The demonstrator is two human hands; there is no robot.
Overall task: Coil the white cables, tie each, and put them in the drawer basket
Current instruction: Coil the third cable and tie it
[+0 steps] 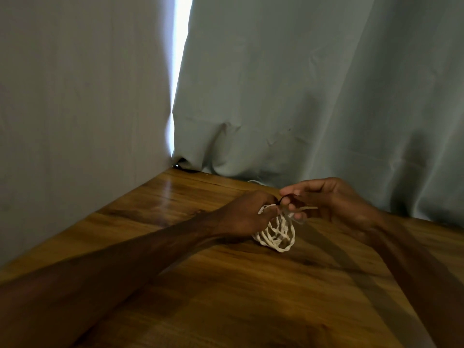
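A coiled white cable (277, 233) stands on edge on the wooden table (175, 259), right of centre. My left hand (244, 217) grips the top of the coil with curled fingers. My right hand (326, 199) pinches a thin dark tie (282, 199) just above the coil, close to my left fingertips. A loose white cable end (307, 208) sticks out to the right under my right fingers. No drawer or basket is in view.
Pale curtains (301, 96) hang behind and to the left of the table, with a bright gap (179, 71) between them. A small white piece (254, 182) lies at the curtain foot behind my hands.
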